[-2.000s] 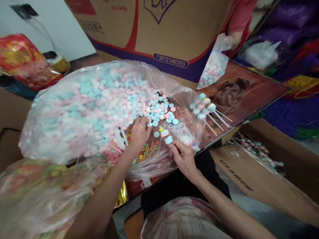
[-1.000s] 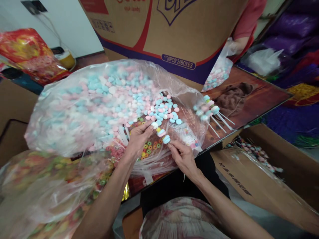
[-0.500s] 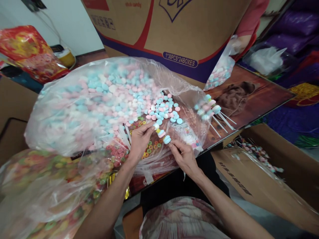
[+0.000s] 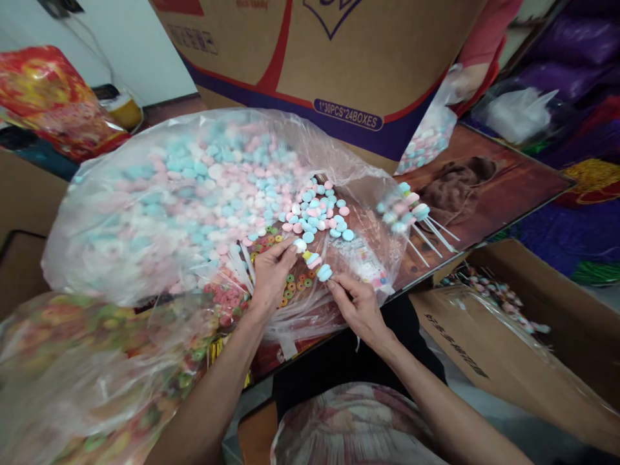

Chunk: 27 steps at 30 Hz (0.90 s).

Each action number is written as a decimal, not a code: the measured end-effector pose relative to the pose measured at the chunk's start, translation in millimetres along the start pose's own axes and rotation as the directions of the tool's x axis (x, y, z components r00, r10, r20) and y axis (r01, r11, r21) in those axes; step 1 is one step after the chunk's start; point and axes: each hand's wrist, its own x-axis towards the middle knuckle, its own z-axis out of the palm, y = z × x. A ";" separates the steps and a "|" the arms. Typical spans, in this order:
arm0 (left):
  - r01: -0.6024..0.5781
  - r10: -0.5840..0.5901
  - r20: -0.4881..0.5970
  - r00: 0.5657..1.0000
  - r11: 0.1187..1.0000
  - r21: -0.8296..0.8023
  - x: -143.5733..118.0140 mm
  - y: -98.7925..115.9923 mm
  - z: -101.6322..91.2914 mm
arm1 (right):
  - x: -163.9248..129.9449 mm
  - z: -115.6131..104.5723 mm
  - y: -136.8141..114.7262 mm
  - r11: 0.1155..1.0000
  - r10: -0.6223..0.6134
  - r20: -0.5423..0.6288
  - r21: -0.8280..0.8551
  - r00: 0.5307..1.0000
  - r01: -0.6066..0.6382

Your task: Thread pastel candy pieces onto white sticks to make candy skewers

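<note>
My right hand pinches the lower end of a thin white stick that carries several blue, pink and yellow candies. My left hand holds a white candy at the stick's upper tip. Both hands hover over the open mouth of a big clear plastic bag full of pastel blue, pink and white candies. Loose candies lie spilled at the bag's mouth. Small coloured ring candies show under the plastic just below my hands.
Several finished candy sticks lie on the brown board to the right. A large cardboard box stands behind. Another person in red holds a candy bag. An open carton sits at right, another ring-candy bag at left.
My left hand left the loose pile with a white candy and brought it to the tip of the stick. The right hand has kept the stick nearly still.
</note>
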 end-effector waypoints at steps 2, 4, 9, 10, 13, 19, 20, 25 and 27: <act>0.012 -0.012 -0.005 1.000 1.000 -0.021 1.1 -0.4 -0.5 | -0.3 0.0 0.3 1.000 0.007 0.001 -0.001 1.000 -0.007; 0.017 -0.017 -0.001 1.000 0.999 -0.046 2.3 -0.8 -1.4 | -0.5 0.2 0.6 1.000 0.007 0.002 0.002 1.000 -0.007; 0.040 -0.040 0.003 0.999 0.998 -0.045 1.3 0.3 -2.1 | -0.2 0.6 1.3 1.000 0.007 0.007 -0.015 1.000 -0.007; 0.042 -0.042 0.004 0.999 0.998 -0.037 0.5 0.8 -1.8 | 0.0 0.6 1.5 1.000 0.004 0.011 -0.017 1.000 -0.004; 0.015 -0.014 0.028 1.000 1.000 -0.018 -1.2 1.8 -1.5 | 0.7 -0.1 2.1 1.000 -0.009 0.034 -0.018 0.999 0.010; -0.079 0.071 0.088 0.994 0.993 0.088 -0.6 0.8 -5.7 | 3.1 -2.6 1.3 0.999 0.010 0.084 -0.033 0.996 -0.008; -0.102 0.091 0.092 0.992 0.988 0.115 -0.5 0.5 -6.4 | 3.6 -2.9 0.6 0.999 0.016 0.086 -0.031 0.996 -0.014; -0.215 0.195 0.112 0.974 0.954 0.211 -1.2 0.4 -3.9 | 5.1 -2.5 -2.8 0.998 0.054 0.059 -0.019 0.997 -0.053; -0.227 0.202 0.123 0.972 0.944 0.238 -2.6 0.8 -1.0 | 4.8 -1.5 -2.8 0.998 0.057 0.044 -0.011 0.997 -0.056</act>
